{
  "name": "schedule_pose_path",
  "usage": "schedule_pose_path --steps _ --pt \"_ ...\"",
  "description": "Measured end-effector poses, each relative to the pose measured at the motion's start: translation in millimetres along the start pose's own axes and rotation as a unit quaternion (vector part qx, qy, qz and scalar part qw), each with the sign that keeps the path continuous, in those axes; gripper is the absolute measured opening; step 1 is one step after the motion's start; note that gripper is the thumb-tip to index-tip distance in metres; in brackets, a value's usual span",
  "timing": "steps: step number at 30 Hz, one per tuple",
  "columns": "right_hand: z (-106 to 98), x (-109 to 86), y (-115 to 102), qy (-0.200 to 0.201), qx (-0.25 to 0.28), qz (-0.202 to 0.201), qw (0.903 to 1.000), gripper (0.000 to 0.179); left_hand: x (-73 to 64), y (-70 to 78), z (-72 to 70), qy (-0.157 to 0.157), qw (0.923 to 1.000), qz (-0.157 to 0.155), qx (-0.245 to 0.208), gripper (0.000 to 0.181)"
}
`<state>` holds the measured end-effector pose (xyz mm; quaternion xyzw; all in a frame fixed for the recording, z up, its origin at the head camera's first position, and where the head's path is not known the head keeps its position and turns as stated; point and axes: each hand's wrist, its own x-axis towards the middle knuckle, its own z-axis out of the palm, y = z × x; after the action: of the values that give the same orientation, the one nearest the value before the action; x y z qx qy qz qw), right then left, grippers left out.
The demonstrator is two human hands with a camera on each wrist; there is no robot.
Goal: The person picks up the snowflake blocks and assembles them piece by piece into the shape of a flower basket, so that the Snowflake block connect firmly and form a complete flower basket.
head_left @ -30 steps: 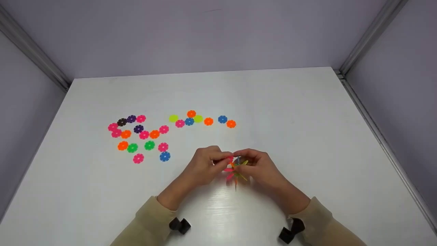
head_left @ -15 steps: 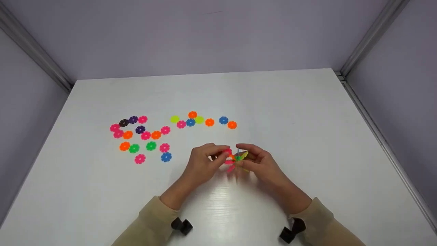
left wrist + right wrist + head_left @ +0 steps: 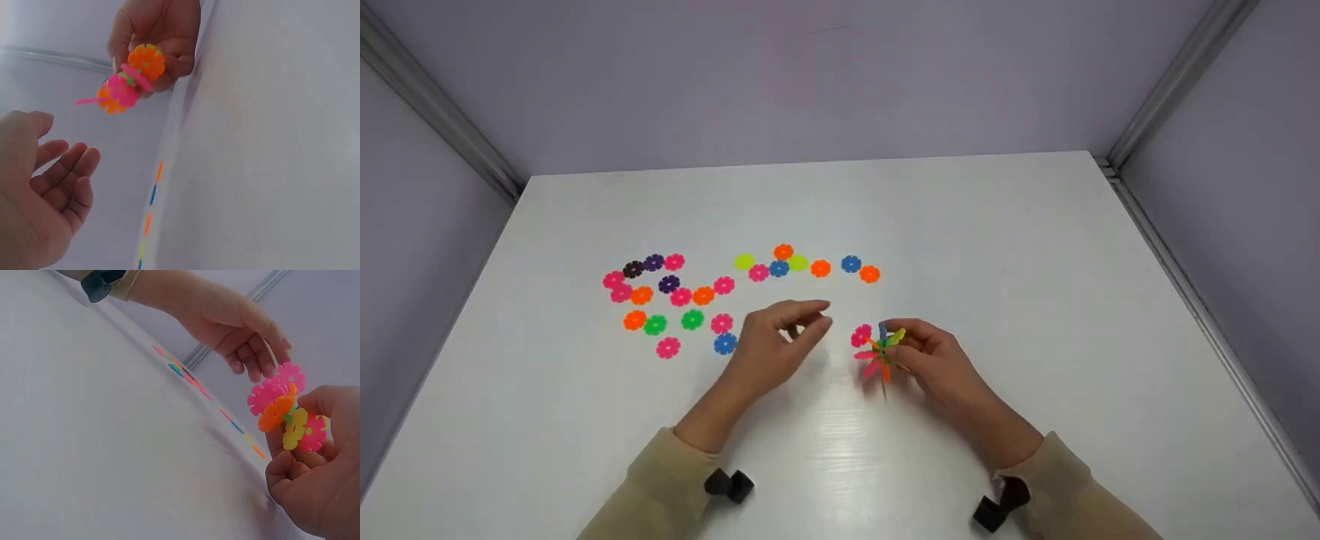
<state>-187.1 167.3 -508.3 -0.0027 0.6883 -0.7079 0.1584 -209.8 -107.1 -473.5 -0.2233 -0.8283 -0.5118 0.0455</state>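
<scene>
- Cluster [image 3: 877,351] of smooth, plastic-looking, flower-shaped notched discs, pinched in the right hand [image 3: 936,358] above the white desk [image 3: 1035,262].
- Its discs radiate many ways from a green centre; long axis unclear.
- Left hand [image 3: 771,346]: fingers relaxed, apart from it.
- Loose discs [image 3: 692,319] lie flat.

The head view looks forward and down from above the white table [image 3: 1057,262], farthest off, with the left hand [image 3: 769,349] and right hand [image 3: 936,360] below centre. Each wrist view sits close and low, its frame rotated: the left one faces the right hand at upper centre; the right one faces the left hand at upper right. All three share the disc cluster [image 3: 861,336].
</scene>
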Motion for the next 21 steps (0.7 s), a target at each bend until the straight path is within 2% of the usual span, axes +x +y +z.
schedule_pose_path --steps 3,6,9,11,16,18,21 --pt "0 0.8 0 -0.001 0.004 -0.004 1.0000 0.045 -1.0 -9.4 -27.4 0.021 0.9995 -0.016 0.020 0.030" --pt "1 1.7 1 -0.001 0.005 -0.004 1.0000 0.045 -3.6 -19.9 -55.4 0.027 0.9979 -0.045 0.039 0.030" --pt "1 1.6 0 -0.004 0.004 -0.003 1.0000 0.045 -8.0 -30.8 -78.6 0.012 0.9939 -0.088 0.066 0.031" --pt "1 1.9 -1 -0.007 0.004 -0.004 1.0000 0.045 -11.7 -37.3 -90.3 -0.008 0.9882 -0.127 0.085 0.033" --pt "0 2.0 -1 -0.014 0.010 -0.007 0.9998 0.044 -19.8 -52.1 -106.4 -0.060 0.9701 -0.202 0.120 0.035" --pt "0 1.7 -1 -0.012 0.010 -0.004 0.9999 0.044 -22.5 -56.0 -108.8 -0.075 0.9655 -0.215 0.127 0.036" --pt "1 1.5 -2 -0.005 0.005 0.003 1.0000 0.043 -25.6 -60.1 -109.6 -0.093 0.9626 -0.217 0.134 0.039"
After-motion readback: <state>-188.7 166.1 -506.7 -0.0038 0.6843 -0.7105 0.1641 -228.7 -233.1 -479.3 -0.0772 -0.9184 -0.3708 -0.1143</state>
